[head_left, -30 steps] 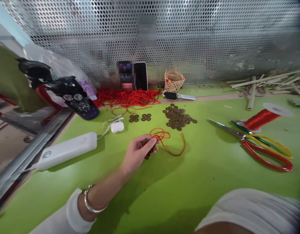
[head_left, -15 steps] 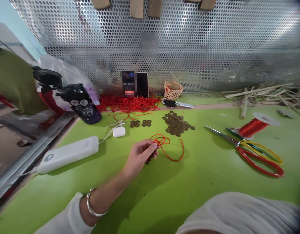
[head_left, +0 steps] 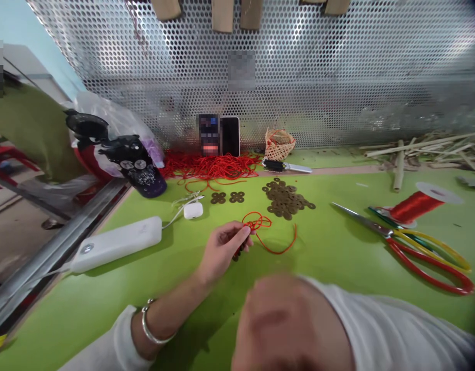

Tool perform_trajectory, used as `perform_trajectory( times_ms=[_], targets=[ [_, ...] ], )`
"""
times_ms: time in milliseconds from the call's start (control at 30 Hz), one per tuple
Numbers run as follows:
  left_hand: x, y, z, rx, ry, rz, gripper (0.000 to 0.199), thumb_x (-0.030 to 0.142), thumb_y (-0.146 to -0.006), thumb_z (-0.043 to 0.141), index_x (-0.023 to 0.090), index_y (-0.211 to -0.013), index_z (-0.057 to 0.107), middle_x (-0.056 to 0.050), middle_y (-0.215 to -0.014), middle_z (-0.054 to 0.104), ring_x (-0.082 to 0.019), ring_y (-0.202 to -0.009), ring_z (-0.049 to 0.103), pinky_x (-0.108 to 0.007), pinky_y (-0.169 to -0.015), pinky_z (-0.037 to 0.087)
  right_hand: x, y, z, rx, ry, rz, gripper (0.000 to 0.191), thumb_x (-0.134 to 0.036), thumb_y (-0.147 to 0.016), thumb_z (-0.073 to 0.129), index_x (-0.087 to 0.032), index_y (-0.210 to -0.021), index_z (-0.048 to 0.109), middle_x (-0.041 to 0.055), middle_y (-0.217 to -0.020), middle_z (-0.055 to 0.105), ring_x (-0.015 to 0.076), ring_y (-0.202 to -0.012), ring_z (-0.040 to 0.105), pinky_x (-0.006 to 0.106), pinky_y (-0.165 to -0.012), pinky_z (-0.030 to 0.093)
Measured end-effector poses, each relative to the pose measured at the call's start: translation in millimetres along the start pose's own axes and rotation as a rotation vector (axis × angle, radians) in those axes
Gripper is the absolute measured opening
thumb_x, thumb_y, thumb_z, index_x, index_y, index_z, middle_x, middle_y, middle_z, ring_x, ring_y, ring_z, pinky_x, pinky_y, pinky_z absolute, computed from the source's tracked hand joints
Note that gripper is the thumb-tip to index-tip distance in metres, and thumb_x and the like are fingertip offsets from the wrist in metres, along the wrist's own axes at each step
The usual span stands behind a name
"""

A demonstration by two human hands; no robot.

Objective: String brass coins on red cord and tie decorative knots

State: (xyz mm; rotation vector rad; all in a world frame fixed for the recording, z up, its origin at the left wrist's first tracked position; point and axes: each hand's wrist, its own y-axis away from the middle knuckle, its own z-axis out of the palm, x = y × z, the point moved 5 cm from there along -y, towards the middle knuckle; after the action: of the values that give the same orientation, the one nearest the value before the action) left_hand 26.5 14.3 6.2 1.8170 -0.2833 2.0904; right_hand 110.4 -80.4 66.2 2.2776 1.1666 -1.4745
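My left hand [head_left: 225, 247] pinches a looped red cord [head_left: 258, 222] between thumb and fingers, just above the green tabletop. Dark round coins show under the fingers, partly hidden. The cord's loose end curves across the table to the right. My right hand [head_left: 289, 330] is close to the camera at the lower middle, smeared by motion, so its fingers cannot be made out. Beyond my left hand lie a pile of bronze-coloured coins with holes [head_left: 287, 200] and two four-coin clusters, one of them a coin cluster [head_left: 236, 197] nearer the pile.
Scissors [head_left: 388, 232] and a spool of red cord [head_left: 417, 206] lie on the right. A tangle of red cords [head_left: 210, 166], a small woven basket [head_left: 279, 145] and two phones line the back. A white power bank [head_left: 117, 245] and dark tumbler [head_left: 142, 172] are left. A person sits far left.
My right hand has come into view from the lower right, moving fast. My left hand keeps its hold on the red cord. The whole view has shifted slightly.
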Motion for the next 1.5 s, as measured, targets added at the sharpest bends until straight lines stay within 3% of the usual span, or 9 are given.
perform_trajectory(
  times_ms=[100,167,300,433,633,833,1000,1167,1500],
  targets=[
    [-0.2,-0.4,-1.8,0.021,0.007,0.004,0.028,0.04,-0.071,0.068,0.013,-0.069,0.064,0.001,-0.055,0.058,-0.008,-0.05,0.049,-0.018,-0.047,0.037,51.1,0.0,-29.7,0.331,0.217,0.051,0.005,-0.019,-0.074,0.049,-0.021,-0.071,0.053,0.0018,-0.062,0.055,0.0143,-0.056,0.05,0.029,-0.056,0.044],
    [-2.3,-0.7,-1.2,0.011,0.027,-0.011,0.028,0.04,-0.07,0.068,0.013,-0.069,0.063,0.0,-0.056,0.059,-0.009,-0.051,0.05,-0.02,-0.048,0.038,86.1,5.9,-43.0,0.489,0.315,0.195,0.003,-0.02,-0.076,0.05,-0.02,-0.074,0.048,-0.0008,-0.058,0.052,0.0116,-0.049,0.047,0.025,-0.049,0.04],
    [-6.0,-0.7,3.2,-0.061,0.047,-0.039,0.027,0.039,-0.071,0.069,0.013,-0.07,0.064,-0.001,-0.057,0.06,-0.009,-0.05,0.051,-0.022,-0.051,0.039,122.0,10.6,-44.2,0.484,0.281,0.306,0.03,-0.033,-0.078,0.054,-0.017,-0.103,0.048,-0.0017,-0.062,0.056,0.0102,-0.044,0.046,0.023,-0.044,0.037],
    [-5.3,-2.0,2.8,-0.068,0.053,-0.026,0.025,0.038,-0.071,0.068,0.014,-0.067,0.063,-0.001,-0.057,0.06,-0.009,-0.05,0.05,-0.022,-0.05,0.038,122.3,5.8,-39.0,0.377,0.382,0.281,0.018,-0.032,-0.082,0.048,-0.018,-0.084,0.059,0.001,-0.059,0.058,0.0122,-0.049,0.05,0.025,-0.05,0.039],
    [-1.5,-7.0,-5.0,0.029,-0.002,0.003,0.027,0.041,-0.07,0.068,0.014,-0.066,0.063,0.0,-0.056,0.059,-0.009,-0.049,0.049,-0.021,-0.047,0.036,107.4,6.5,-31.5,0.33,0.323,0.18,0.008,-0.022,-0.073,0.05,-0.019,-0.07,0.058,0.0007,-0.058,0.058,0.0111,-0.049,0.05,0.023,-0.051,0.042],
    [9.2,-8.6,-7.3,0.048,-0.509,0.176,0.02,0.033,-0.079,0.059,0.016,-0.07,0.065,-0.002,-0.065,0.064,-0.012,-0.059,0.056,-0.022,-0.056,0.042,87.7,13.0,-25.4,0.315,0.055,0.21,0.008,-0.013,-0.065,0.053,-0.019,-0.067,0.051,-0.0033,-0.054,0.051,0.0081,-0.045,0.044,0.02,-0.046,0.04],
    [15.5,-2.8,1.4,-0.072,-0.884,0.411,0.015,0.025,-0.082,0.055,0.017,-0.084,0.067,-0.004,-0.076,0.068,-0.013,-0.065,0.059,-0.022,-0.06,0.043,84.8,16.5,-37.1,0.429,-0.287,0.167,0.005,-0.016,-0.074,0.053,-0.017,-0.07,0.054,-0.001,-0.058,0.054,0.0076,-0.048,0.048,0.019,-0.046,0.042],
    [14.5,3.9,11.7,-0.241,-0.928,0.475,0.016,0.021,-0.085,0.05,0.015,-0.082,0.064,-0.004,-0.077,0.066,-0.012,-0.066,0.059,-0.021,-0.062,0.044,101.1,19.4,-50.7,0.675,-0.607,0.207,0.017,-0.031,-0.073,0.065,-0.016,-0.071,0.059,-0.0014,-0.052,0.055,0.0054,-0.036,0.046,0.016,-0.035,0.039],
    [10.0,7.7,18.6,-0.362,-0.863,0.46,0.014,0.024,-0.084,0.053,0.015,-0.078,0.062,-0.003,-0.073,0.065,-0.01,-0.061,0.057,-0.021,-0.06,0.044,109.1,20.5,-50.4,0.719,-0.67,0.23,0.018,-0.033,-0.074,0.068,-0.016,-0.072,0.063,-0.0027,-0.046,0.055,0.0053,-0.037,0.046,0.016,-0.037,0.041]
  ],
)
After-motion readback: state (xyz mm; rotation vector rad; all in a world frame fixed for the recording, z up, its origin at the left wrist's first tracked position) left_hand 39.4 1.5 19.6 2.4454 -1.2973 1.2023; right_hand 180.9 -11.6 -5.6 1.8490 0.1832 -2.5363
